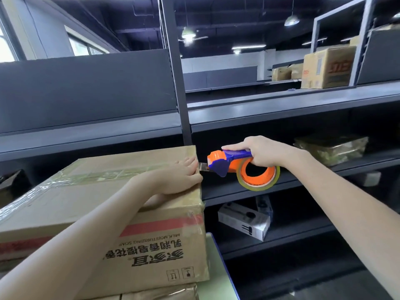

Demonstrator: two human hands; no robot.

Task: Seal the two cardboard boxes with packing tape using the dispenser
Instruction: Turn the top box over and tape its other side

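A brown cardboard box (91, 204) with black and red print sits on top of a second cardboard box (160, 294), of which only the top edge shows. Clear tape runs along the upper box's top seam. My left hand (181, 176) rests on the box's far right top corner, fingers bent over the edge. My right hand (264, 152) grips the blue handle of the orange tape dispenser (233, 165), held in the air just right of that corner. The dispenser's metal blade points at my left fingers. A roll of clear tape hangs on it.
Dark grey metal shelving (259, 113) stands right behind the boxes. On its shelves lie a white and black carton (244, 219) and a plastic-wrapped bundle (331, 148). More cardboard boxes (326, 66) sit on far shelves. A pale green surface (216, 278) carries the box stack.
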